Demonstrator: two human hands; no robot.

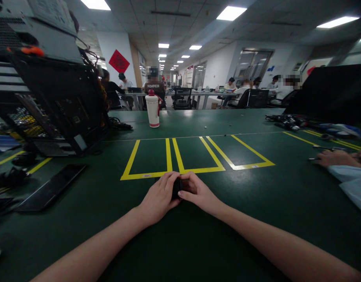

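A small black object (176, 188) is held between both my hands, low over the green table (174, 243); my fingers hide most of it, so its kind cannot be made out. My left hand (158, 197) wraps round it from the left, fingers curled over the top and thumb below. From the right, my right hand (199, 192) closes on it, with the thumb pressed to its near side and the fingers bent behind. Just beyond my fingertips lies the front edge of the yellow tape outlines (202, 170).
At the left stand an opened computer case (51, 105), cables and a dark flat panel (52, 188). A white tumbler (153, 109) with a red top stands farther back. On the right, a co-worker's hand (337, 158) holds a thin tool near cables (287, 121) and a black screen (330, 94).
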